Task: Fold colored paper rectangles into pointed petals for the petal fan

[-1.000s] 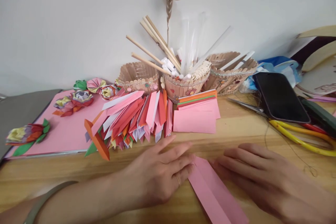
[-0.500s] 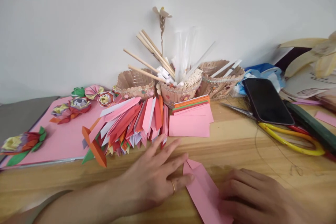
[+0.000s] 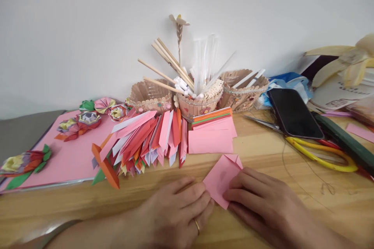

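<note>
A partly folded sheet of pink paper [image 3: 219, 177] lies at an angle on the wooden table, its far corner creased over. My left hand [image 3: 184, 208], with a ring on one finger, presses its bunched fingertips on the paper's near left edge. On the other side, my right hand [image 3: 263, 198] grips the right edge between thumb and curled fingers, covering part of it. Just beyond lies a stack of pink paper rectangles [image 3: 210, 142], with orange, green and pink sheets behind. Left of that stack is a pile of folded paper pieces [image 3: 146, 136] in red, pink, white and orange.
Three decorated baskets [image 3: 200, 105] holding sticks, clear tubes and white rods stand along the wall. To the right lie yellow-handled scissors [image 3: 321, 157], a black phone [image 3: 295, 113] and a dark green tool [image 3: 343, 138]. Paper flowers [image 3: 25, 161] rest on a pink board [image 3: 70, 159] at left.
The pink paper has turned and moved farther from me, and its near end is now between my hands. My left fingers have gone from spread to bunched; my right hand has shifted up the paper.
</note>
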Action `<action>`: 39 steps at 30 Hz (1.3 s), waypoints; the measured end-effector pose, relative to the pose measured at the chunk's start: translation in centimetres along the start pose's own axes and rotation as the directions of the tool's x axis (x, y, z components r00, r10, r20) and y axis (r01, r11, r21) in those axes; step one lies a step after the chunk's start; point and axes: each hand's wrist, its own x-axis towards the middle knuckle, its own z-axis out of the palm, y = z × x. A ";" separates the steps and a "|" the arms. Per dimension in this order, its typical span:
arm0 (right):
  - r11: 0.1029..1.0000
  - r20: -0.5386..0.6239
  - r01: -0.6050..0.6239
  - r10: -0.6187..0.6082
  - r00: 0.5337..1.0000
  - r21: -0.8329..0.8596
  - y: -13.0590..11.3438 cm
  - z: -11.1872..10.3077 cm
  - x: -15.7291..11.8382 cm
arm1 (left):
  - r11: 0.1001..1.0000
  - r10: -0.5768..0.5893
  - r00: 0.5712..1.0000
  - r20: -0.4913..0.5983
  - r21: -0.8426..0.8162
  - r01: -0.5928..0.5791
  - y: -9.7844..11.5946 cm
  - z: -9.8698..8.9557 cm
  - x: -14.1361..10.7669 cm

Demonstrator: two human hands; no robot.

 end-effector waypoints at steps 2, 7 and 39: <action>0.999 0.015 -0.035 0.034 0.999 0.040 -0.1 -0.2 0.1 | 1.000 -0.001 1.000 0.008 -0.014 0.001 0.0 -0.1 0.0; 0.990 0.040 -0.128 0.125 0.991 0.068 -0.6 -0.4 0.7 | 1.000 -0.010 1.000 0.001 -0.020 0.010 0.0 -0.4 0.2; 0.980 0.016 -0.164 0.166 0.986 -0.112 -0.8 0.3 1.6 | 0.986 -0.146 0.974 0.171 -0.059 0.158 0.4 0.0 0.6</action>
